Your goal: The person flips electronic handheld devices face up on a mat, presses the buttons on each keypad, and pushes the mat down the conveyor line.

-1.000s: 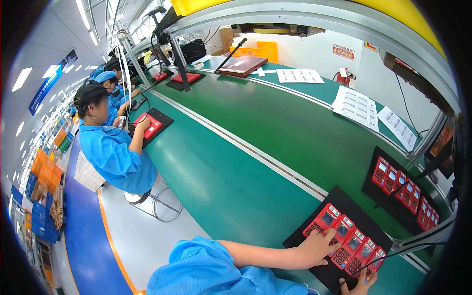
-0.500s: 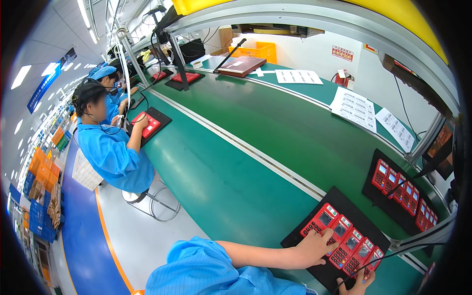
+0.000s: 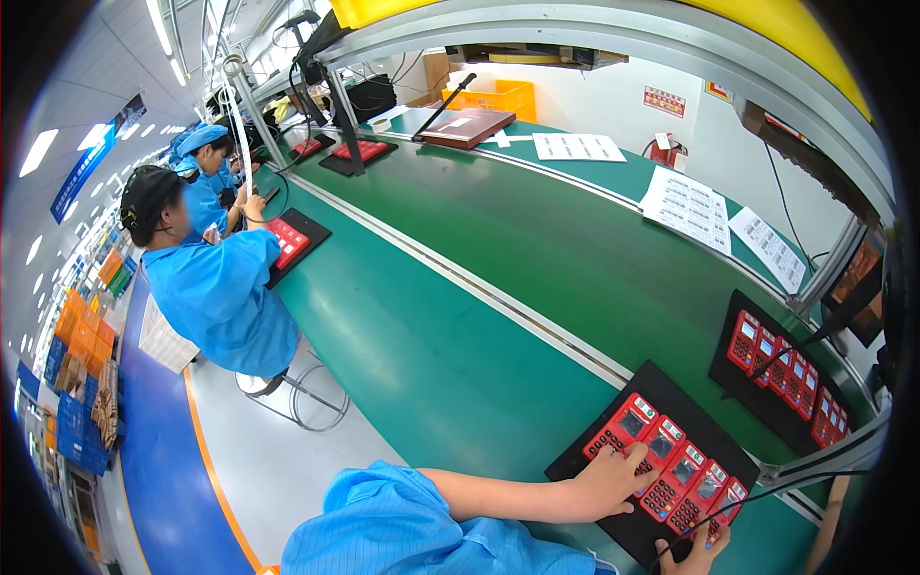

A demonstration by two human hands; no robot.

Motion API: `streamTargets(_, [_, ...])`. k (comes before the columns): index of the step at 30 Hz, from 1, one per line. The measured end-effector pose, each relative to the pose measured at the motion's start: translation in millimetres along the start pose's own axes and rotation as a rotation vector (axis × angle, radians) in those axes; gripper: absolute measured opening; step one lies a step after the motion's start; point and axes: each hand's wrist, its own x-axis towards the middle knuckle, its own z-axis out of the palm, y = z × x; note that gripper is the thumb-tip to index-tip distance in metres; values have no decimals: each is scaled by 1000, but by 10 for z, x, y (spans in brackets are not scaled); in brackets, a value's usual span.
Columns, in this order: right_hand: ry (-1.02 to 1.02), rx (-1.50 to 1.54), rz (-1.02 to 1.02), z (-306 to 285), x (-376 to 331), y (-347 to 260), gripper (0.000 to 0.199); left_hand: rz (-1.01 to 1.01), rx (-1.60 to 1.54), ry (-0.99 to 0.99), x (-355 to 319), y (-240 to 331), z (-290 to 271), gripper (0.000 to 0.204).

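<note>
A black mat [image 3: 565, 467] lies at the near right of the bench, bearing a row of red handheld payment terminals [image 3: 632, 421] with small screens and dark keypads. My left hand [image 3: 609, 482] rests over the keypads of the terminals on the left of the row, its fingers spread and bent onto the keys. Cut off partly by the lower edge, my right hand [image 3: 698, 555] has its fingertips apart at the bottom of the terminals on the right. A thin black cable [image 3: 767, 497] runs past the right hand's thumb and across that end of the row.
A second black mat [image 3: 725, 369] with red terminals lies at the far right beneath a dark strap-like bar. Printed sheets [image 3: 687, 211] lie along the back ledge. Metal frame rails [image 3: 613, 21] cross above. At left, a co-worker in blue [image 3: 216, 297] sits by another mat [image 3: 309, 249].
The co-worker at the left has leaned forward and lifted a hand off the red terminals. A tan shape appears at the lower right edge. My hands have barely moved.
</note>
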Motion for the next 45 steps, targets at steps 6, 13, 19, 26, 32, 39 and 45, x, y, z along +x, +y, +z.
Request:
streamTargets(6, [-2, 26, -9, 10, 29, -4, 79, 6, 38, -22, 13, -33, 10, 73])
streamTargets(13, [-12, 8, 3, -38, 43, -37, 77, 7, 35, -5, 18, -17, -43, 70])
streamTargets(19, [-12, 20, 5, -67, 16, -91, 77, -6, 19, -24, -28, -5, -87, 70])
streamTargets(26, [10, 95, 101, 13, -32, 12, 92, 46, -42, 57, -9, -40, -60, 69])
streamTargets(32, [48, 109, 96, -81, 56, -119, 84, 10, -30, -3, 28, -29, -243, 61])
streamTargets(39, [23, 25, 151, -161, 43, -165, 80, 11, 32, -55, 41, 3, -274, 62])
streamTargets(45, [-5, 25, 171, -145, 35, -184, 81, 7, 72, -56, 4, -14, -276, 61])
